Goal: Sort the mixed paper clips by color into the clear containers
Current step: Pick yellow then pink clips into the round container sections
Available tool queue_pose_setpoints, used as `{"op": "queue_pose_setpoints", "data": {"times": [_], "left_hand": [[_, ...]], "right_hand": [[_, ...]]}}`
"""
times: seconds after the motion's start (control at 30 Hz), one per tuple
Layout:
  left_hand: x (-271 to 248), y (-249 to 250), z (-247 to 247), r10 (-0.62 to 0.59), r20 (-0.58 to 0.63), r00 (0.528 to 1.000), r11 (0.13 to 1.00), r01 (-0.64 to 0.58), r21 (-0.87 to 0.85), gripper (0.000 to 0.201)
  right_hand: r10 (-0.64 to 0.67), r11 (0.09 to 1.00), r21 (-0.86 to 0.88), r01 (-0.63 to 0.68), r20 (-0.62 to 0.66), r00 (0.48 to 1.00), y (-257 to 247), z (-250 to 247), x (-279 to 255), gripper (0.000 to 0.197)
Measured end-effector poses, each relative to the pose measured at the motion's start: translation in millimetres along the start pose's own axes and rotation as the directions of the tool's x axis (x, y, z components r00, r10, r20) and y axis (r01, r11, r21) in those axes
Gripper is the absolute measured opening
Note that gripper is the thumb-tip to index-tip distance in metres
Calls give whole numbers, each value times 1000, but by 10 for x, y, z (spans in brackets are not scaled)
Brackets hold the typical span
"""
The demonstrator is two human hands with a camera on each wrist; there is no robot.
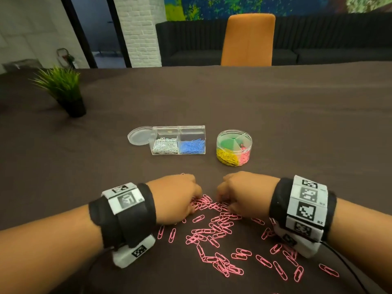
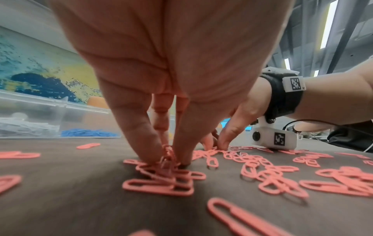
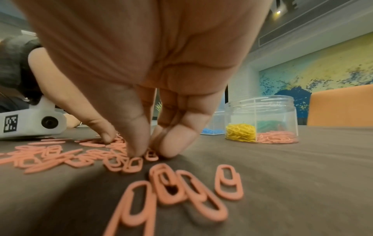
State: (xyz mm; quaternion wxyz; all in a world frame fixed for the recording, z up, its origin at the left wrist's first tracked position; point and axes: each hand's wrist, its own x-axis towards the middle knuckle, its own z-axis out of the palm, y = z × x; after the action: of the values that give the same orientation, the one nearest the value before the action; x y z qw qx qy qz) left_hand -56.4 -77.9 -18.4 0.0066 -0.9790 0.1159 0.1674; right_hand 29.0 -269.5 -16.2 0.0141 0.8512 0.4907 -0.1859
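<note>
Several pink paper clips (image 1: 220,228) lie scattered on the brown tablecloth near me. My left hand (image 1: 193,205) has its fingers curled down at the pile's far edge; in the left wrist view it (image 2: 168,159) pinches a small bunch of pink clips. My right hand (image 1: 221,203) faces it, thumb and fingers (image 3: 171,148) bent down onto the pile, a pink clip (image 3: 151,155) caught between them. Farther back stand a clear rectangular box (image 1: 179,129) holding silver and blue clips, and a round clear jar (image 1: 234,132) with yellow, pink and green sections.
A round clear lid (image 1: 139,137) lies left of the box. A potted grass plant (image 1: 63,90) stands at the far left, and an orange chair (image 1: 248,39) is behind the table. Loose pink clips (image 1: 280,270) reach toward the near right edge.
</note>
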Motion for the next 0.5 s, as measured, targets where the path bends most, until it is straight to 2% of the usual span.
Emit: {"op": "queue_pose_setpoints", "data": {"times": [0.17,0.3,0.37,0.43,0.5], "left_hand": [[46,54,-1,22,-46,999,1000,-22,6,4],[65,-23,-32,-26,-99,995,994,15,-109,7],[94,-68,-93,-64,-161,985,983,34,-182,8],[156,-105,-170,-113,-222,968,955,44,-295,12],[253,-129,-253,-169,-263,950,895,36,-445,17]], "right_hand": [[-14,999,44,13,10,1000,-87,-8,-31,23],[14,997,73,-17,46,999,-81,-34,-39,17],[20,988,150,-28,58,998,-18,-83,-34,18],[43,966,256,-37,-17,999,136,-188,-5,17],[100,945,324,-35,-186,977,368,-352,57,16]]}}
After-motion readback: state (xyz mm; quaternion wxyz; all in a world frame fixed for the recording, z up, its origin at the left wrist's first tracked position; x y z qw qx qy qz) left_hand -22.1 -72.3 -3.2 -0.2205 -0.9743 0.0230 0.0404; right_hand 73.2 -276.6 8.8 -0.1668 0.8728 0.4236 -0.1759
